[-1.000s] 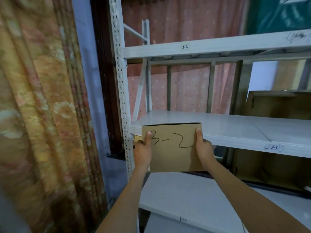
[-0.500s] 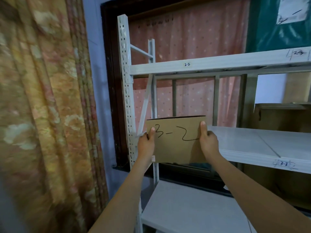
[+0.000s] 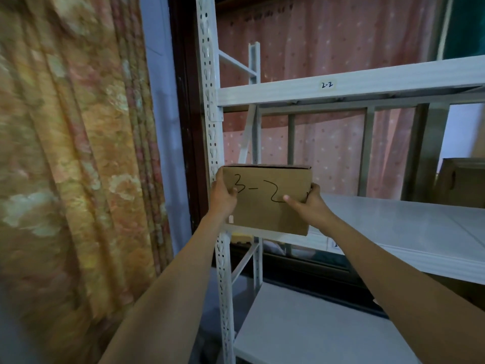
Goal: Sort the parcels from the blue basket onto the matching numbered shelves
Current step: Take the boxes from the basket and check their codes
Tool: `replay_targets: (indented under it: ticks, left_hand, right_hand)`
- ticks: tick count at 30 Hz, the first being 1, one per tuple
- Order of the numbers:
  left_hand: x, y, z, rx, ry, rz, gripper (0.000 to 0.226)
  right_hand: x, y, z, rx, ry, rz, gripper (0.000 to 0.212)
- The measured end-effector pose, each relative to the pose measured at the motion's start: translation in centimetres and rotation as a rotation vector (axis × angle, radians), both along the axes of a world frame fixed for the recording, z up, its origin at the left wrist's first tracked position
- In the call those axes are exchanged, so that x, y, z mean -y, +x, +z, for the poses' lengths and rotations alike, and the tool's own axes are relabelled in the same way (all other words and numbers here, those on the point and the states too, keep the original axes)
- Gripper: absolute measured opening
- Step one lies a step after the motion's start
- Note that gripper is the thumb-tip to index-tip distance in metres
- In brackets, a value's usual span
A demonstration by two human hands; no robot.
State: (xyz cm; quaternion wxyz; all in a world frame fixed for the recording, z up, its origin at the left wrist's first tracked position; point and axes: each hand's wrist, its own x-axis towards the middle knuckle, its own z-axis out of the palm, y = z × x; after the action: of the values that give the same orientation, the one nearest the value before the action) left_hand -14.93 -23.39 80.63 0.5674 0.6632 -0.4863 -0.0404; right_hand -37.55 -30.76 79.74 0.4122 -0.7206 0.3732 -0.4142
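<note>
Parcel, a brown rectangular cardboard box [image 3: 267, 199] with "3-2" handwritten in black marker on the near face, was held between both hands at the left end of the white metal shelving rack [image 3: 210, 127]. Left hand [image 3: 223, 199] gripped the box's left edge, thumb curled onto the near face beside the "3"; right hand [image 3: 309, 206] gripped the right edge, thumb lying across the face just under the "2". Long axis of the box ran left to right, parallel with the shelf front, near face upright and facing the camera. Box sat in front of the white middle shelf board [image 3: 393, 224], its lower edge about level with that board's front lip and overlapping it in view; whether the bottom already touched the board could not be told. Small label on the lip just right of the box was mostly hidden, only a partial "3" readable. White upper shelf beam [image 3: 367, 82] carried a "2-2" label [image 3: 327, 84], well above the box, so probably not the match. Judged key relation: target board lay directly beyond and slightly right of the hands, so the next move likely called for a straight push away, both hands equally near. White left upright stood touching or just beside the left hand, a possible snag. Orange floral curtain [image 3: 78, 153] hung left; a second brown carton [image 3: 462, 182] sat far right on the same board.
</note>
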Motion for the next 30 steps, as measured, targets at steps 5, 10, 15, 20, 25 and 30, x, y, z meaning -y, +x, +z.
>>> replay_targets:
  ticks: [5,10,15,20,25,30]
  left_hand:
    - [3.2,2.3,0.1,0.055,0.086,0.033,0.071]
    - [5.7,3.3,-0.1,0.168,0.122,0.077,0.086]
    - [7.3,3.7,-0.7,0.257,0.158,0.138,0.086]
    - [8.3,4.1,-1.2,0.291,0.177,0.197,0.084]
    - [8.2,4.2,-1.3,0.245,0.206,0.164,0.09]
    - [5.9,3.6,-2.0,0.164,0.221,0.124,0.09]
  right_hand:
    - [4.1,2.1,-1.2,-0.038,-0.011,0.03,0.082]
    - [7.5,3.7,-1.7,-0.008,-0.02,0.026,0.082]
    - [9.7,4.4,-2.5,-0.035,-0.045,0.021,0.082]
    - [9.9,5.2,-3.6,-0.038,-0.055,0.01,0.081]
    - [10.2,5.3,-3.8,-0.053,-0.057,0.008,0.085]
    - [9.0,5.5,-4.3,-0.014,-0.082,-0.05,0.117]
